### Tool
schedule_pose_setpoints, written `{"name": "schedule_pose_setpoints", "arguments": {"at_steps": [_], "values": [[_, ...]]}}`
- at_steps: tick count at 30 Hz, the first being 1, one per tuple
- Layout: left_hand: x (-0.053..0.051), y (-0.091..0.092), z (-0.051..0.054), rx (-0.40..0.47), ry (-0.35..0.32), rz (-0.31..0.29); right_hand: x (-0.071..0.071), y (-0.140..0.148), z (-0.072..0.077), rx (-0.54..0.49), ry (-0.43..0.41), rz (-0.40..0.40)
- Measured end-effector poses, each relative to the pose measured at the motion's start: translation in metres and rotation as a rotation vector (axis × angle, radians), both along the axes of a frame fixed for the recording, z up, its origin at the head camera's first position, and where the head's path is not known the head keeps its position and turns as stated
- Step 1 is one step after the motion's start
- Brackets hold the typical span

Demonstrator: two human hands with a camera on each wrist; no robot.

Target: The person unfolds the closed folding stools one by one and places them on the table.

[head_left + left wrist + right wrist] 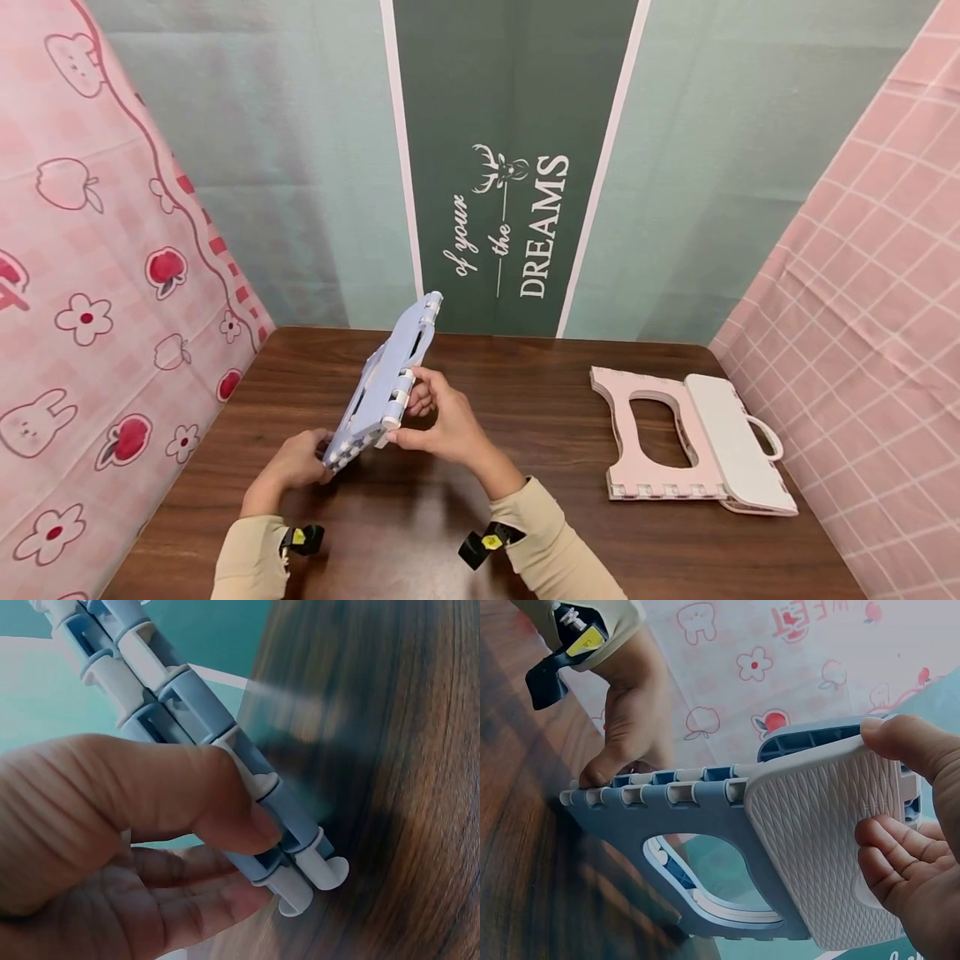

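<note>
A blue and white folding stool (386, 371), folded flat, is held tilted above the left part of the table. My left hand (296, 458) grips its lower end; in the left wrist view the thumb lies over the linked hinge edge (199, 712) with fingers on the other side. My right hand (446, 421) holds the stool's near side. In the right wrist view its thumb is on the top edge of the white textured panel (817, 817), with curled fingers by the panel's face. The blue leg part (626, 817) has a large rounded opening.
A pink and white folding stool (626, 433) lies folded flat on the right of the brown wooden table (525, 533), its white handle (767, 435) toward the right. Patterned cloths hang at the left (120, 317), back and right.
</note>
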State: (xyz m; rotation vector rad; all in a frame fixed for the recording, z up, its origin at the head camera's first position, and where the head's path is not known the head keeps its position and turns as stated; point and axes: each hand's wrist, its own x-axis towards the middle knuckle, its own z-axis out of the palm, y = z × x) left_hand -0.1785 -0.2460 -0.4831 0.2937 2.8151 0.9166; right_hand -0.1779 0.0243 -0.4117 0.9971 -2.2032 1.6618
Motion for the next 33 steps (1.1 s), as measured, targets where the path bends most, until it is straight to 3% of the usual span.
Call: {"name": "schedule_pose_setpoints", "arguments": {"at_steps": [5, 10, 17, 20, 25, 33], "values": [[-0.002, 0.005, 0.001, 0.015, -0.007, -0.009, -0.002, 0.0, 0.004, 0.007, -0.002, -0.009], [-0.004, 0.008, 0.0, 0.044, -0.013, -0.022, -0.005, 0.001, 0.009, -0.013, -0.058, 0.016], [-0.003, 0.011, -0.002, 0.122, -0.03, -0.067, 0.008, 0.003, 0.038, -0.092, -0.144, 0.081], [-0.004, 0.013, -0.002, 0.148, -0.041, -0.08, 0.009, 0.003, 0.041, -0.099, -0.172, 0.089], [-0.005, 0.017, -0.003, 0.213, -0.081, -0.111, 0.007, 0.003, 0.041, -0.085, -0.192, 0.092], [-0.008, 0.026, -0.006, 0.296, -0.132, -0.134, -0.01, -0.001, 0.021, -0.052, -0.175, 0.061]]}}
